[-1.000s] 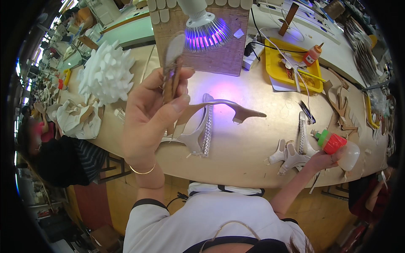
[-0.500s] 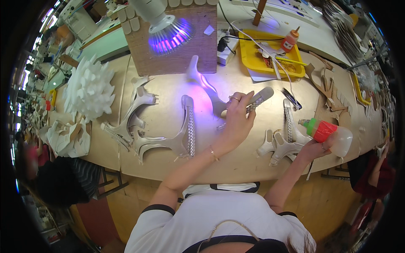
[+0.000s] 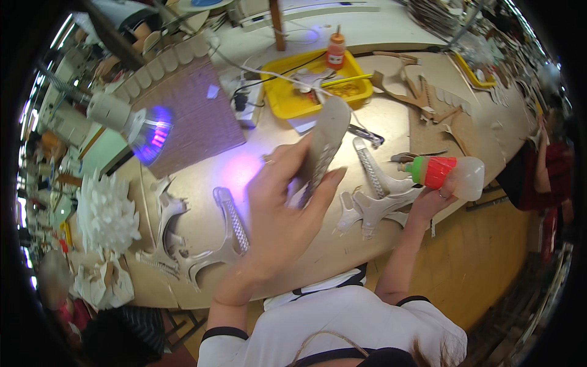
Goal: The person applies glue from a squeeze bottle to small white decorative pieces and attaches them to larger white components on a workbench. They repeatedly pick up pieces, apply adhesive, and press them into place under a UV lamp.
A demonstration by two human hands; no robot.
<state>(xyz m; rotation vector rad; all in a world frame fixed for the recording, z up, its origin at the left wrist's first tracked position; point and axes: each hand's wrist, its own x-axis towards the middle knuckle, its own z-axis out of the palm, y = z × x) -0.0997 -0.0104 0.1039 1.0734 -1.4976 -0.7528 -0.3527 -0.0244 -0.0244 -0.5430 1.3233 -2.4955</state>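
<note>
Far left of frame: white spiky paper form (image 3: 105, 215) on the table (image 3: 318, 269), with more white cut scraps below it. Upper left: lamp (image 3: 137, 127) throws violet light onto the tabletop.

Left of centre: flat cardboard antler-shaped cutouts (image 3: 202, 244) lie on the table, apart from either hand.

Centre: left hand (image 3: 281, 214) holds a long flat cardboard strip (image 3: 324, 147) raised off the table, its upper end toward the yellow tray (image 3: 318, 92). Thumb is on one face and the fingers are curled behind, pressed together, pinching the lower half. The strip looks thin, light and fairly stiff lengthwise, and would likely crease if squeezed mid-span. Its toothed edge is probably fragile, though motion blur hides detail. Best held by the flat faces near the lower end, as here.

Right of centre: right hand (image 3: 437, 199) rests on another pale cutout (image 3: 373, 208), with fingers wrapped around a squeeze bottle (image 3: 449, 174) with red collar and green tip. The bottle is soft plastic, so grip it lightly.

Right edge: another person's sleeve is in view.
</note>
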